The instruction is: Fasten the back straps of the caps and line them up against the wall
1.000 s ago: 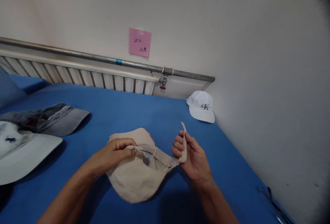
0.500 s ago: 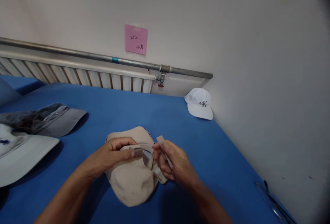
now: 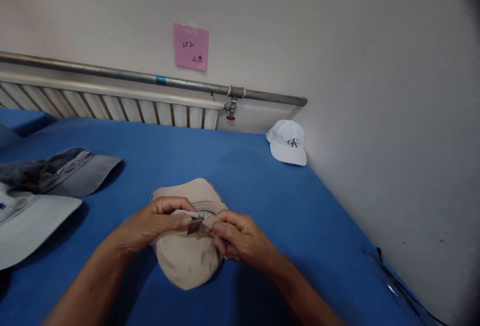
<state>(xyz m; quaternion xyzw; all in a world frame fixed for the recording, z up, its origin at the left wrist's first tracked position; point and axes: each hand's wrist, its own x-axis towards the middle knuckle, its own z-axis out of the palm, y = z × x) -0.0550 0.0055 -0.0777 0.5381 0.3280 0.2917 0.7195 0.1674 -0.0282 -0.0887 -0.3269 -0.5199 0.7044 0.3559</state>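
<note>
A beige baseball cap (image 3: 189,261) lies on the blue tabletop, its brim pointing away from me and its back opening between my hands. My left hand (image 3: 157,223) is closed on the left part of the rear strap, thumb and fingers pinching beside a metal buckle (image 3: 194,225). With thumb and fingers closed, my right hand (image 3: 240,236) pinches the pale end of the cap strap (image 3: 211,221) close to the buckle. Whether the strap end is inside the buckle I cannot tell.
To the left lie a grey cap (image 3: 86,173) and a white cap (image 3: 45,221). A white cap with black letters (image 3: 288,141) sits at the far right corner. Eyeglasses (image 3: 392,281) rest by the right wall. Behind the blue table (image 3: 168,151) runs a radiator (image 3: 146,112).
My right hand has moved left, bringing the strap end from right of the cap to the buckle. The left hand keeps its hold. The view has shifted slightly.
</note>
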